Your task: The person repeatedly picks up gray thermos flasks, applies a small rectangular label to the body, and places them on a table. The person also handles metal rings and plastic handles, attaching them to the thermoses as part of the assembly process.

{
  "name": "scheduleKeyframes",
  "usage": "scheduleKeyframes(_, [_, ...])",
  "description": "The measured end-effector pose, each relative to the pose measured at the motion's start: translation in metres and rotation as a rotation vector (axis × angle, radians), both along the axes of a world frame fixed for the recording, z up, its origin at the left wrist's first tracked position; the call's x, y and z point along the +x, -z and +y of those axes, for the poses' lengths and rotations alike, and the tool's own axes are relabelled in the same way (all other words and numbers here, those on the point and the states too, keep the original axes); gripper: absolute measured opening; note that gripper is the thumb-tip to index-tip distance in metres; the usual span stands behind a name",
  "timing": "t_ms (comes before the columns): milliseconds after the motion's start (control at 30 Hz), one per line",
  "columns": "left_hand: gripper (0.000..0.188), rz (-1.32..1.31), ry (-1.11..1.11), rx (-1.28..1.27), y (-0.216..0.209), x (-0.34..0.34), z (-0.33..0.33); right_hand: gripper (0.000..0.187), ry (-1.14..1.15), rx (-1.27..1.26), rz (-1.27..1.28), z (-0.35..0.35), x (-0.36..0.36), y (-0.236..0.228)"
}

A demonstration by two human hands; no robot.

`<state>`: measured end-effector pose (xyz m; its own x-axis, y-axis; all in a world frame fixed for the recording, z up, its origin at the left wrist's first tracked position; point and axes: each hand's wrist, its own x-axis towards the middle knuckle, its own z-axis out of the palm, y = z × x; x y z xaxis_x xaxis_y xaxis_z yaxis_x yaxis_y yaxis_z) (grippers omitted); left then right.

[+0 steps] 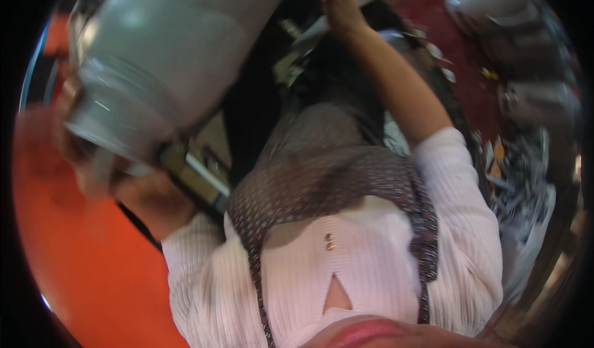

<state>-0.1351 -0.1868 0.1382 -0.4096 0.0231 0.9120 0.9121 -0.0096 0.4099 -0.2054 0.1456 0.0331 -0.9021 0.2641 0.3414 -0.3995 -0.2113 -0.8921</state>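
Note:
A large pale grey plastic bucket [185, 35] lies tilted across the upper left, its ridged rim end pointing toward the lower left. At that end my left hand [93, 168] is closed around the rim, its fingers blurred by motion. My right hand [334, 1] is at the top of the view, next to the bucket's far end. Its fingers are partly cut off by the picture's edge, so I cannot tell whether they grip the bucket. The inside of the bucket is hidden.
An orange surface [86, 255] spreads along the left. More grey buckets [495, 8] stand at the upper right by a dark red floor [461, 57]. A heap of clear plastic pieces [526, 187] lies to the right. My patterned apron [322, 181] covers my lap.

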Motion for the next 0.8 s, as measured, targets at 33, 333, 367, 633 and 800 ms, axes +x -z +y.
scheduleKeyframes(33, [0.04, 0.036, 0.244, -0.194, -0.002, -0.002, 0.008, 0.051, 0.059, -0.223, -0.05, 0.03, -0.016, -0.006])
scheduleKeyframes(333, [0.049, -0.196, -0.001, -0.535, 0.067, -0.142, 0.147, 0.032, 0.222, 0.664, -0.009, 0.0, -0.042, -0.014])
scheduleKeyframes(367, [0.043, -0.521, 0.094, -0.648, 0.081, -0.166, 0.161, 0.032, 0.149, 0.681, 0.055, 0.003, -0.044, -0.017])
scheduleKeyframes(633, [0.044, -0.918, 0.085, -0.483, 0.109, -0.236, 0.202, 0.061, 0.883, 1.488, -0.352, 0.249, -0.059, 0.02])
scheduleKeyframes(800, [0.044, -0.545, 0.026, -0.608, 0.057, -0.29, 0.251, 0.063, 0.762, 1.397, -0.336, 0.282, -0.058, 0.059])
